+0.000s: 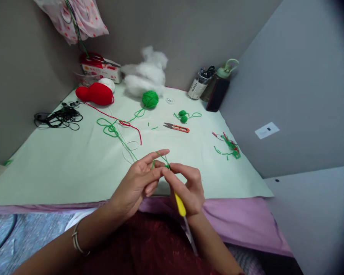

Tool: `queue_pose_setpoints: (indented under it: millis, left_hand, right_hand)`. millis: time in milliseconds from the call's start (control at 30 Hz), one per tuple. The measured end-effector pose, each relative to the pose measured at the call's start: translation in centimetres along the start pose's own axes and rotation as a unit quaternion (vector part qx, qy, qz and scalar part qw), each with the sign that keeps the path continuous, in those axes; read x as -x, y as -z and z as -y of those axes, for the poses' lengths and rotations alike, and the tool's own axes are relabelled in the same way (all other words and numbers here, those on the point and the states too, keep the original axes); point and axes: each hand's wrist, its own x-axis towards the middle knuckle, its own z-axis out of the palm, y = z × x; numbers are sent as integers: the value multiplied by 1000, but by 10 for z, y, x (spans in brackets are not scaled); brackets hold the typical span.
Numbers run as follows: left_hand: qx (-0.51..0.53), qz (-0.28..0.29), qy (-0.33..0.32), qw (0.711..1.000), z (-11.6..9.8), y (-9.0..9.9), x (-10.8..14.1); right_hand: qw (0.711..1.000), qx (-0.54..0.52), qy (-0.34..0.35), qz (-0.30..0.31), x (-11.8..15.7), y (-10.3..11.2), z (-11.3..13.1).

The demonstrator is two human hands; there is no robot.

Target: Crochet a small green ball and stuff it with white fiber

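1. Over the near edge of the table, the right grip is closed around a yellow-handled hook, the handle slanting back toward the body. A light hold would probably let the hook turn freely without splitting the yarn.

2. Just beside it, the left grip is narrow, pinching a small green piece that the fingertips mostly hide. Pinching close to the working loop should stop it twisting as the hook goes through.

3. Across the raised left index finger runs a green strand. Even, gentle tension there likely matters most: pulled too tight, the loop would resist the hook; too slack, the stitches would turn out uneven.

4. Farther out, slack green loops lie by a red strand; parting the two before drawing more yarn would help avoid a snag.

5. Beyond them, to the right, lie orange-handled snips, apart from both hands.

6. Toward the back, the green yarn ball sits beside white stuffing; it should feed best if free to roll.
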Motion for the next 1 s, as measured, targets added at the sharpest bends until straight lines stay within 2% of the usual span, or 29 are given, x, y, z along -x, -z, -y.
queue_pose_setpoints:
  millis: [67, 200, 433, 600, 700, 833, 1000]
  left_hand:
    - [28, 22, 38, 999, -3, 2, -2]
    - [25, 20, 25, 999, -5, 4, -3]
    - [31, 6, 2, 999, -6, 4, -3]
    - [29, 21, 2, 999, -5, 5, -4]
    - [15, 32, 3, 999, -4, 3, -2]
    - [13, 40, 18, 999, -3, 1, 0]
    - [9, 20, 12, 1000, -4, 1, 0]
  right_hand:
    - [997, -68, -44, -7, -6, 3, 1]
    - [978, -178, -106, -9, -19, 10, 3]
    - [966, -206, -152, -36, -18, 10, 9]
    - [962, -211, -153, -79, -18, 8, 11]
    - [953, -241, -173, -66, -20, 6, 8]
    - [917, -321, -235, -31, -20, 1, 3]
    - [842, -428, -324, -54, -21, 0, 0]
